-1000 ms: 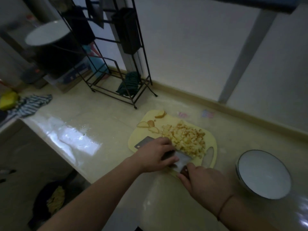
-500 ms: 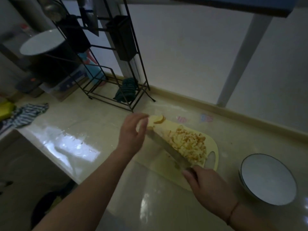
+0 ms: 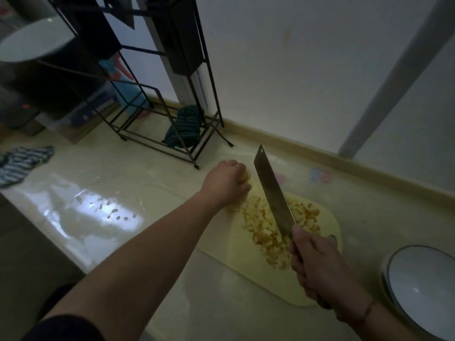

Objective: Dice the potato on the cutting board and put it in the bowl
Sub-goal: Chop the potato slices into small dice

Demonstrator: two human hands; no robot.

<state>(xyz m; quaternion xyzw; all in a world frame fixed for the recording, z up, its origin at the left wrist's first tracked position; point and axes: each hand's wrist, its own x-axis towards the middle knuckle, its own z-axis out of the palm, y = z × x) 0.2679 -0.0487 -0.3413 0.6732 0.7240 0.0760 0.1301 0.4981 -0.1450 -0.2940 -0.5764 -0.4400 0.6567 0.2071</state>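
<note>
While the cleaver (image 3: pixel 272 193) is being gripped by the right hand (image 3: pixel 317 264) over the diced potato (image 3: pixel 266 227), undiced slices (image 3: pixel 246 177) are being clutched by the left hand (image 3: pixel 225 183) at the cutting board (image 3: pixel 248 262) far end; bowl (image 3: pixel 423 289) is lying rightward.

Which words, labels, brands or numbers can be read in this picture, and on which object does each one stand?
No text can be read.
Box behind the wire rack: it may carry print, too dark and blurred to read.
Pink and blue marks on the counter by the wall: blurred, no letters can be told.
Cleaver, cutting board and bowl: no marking shows.
</note>
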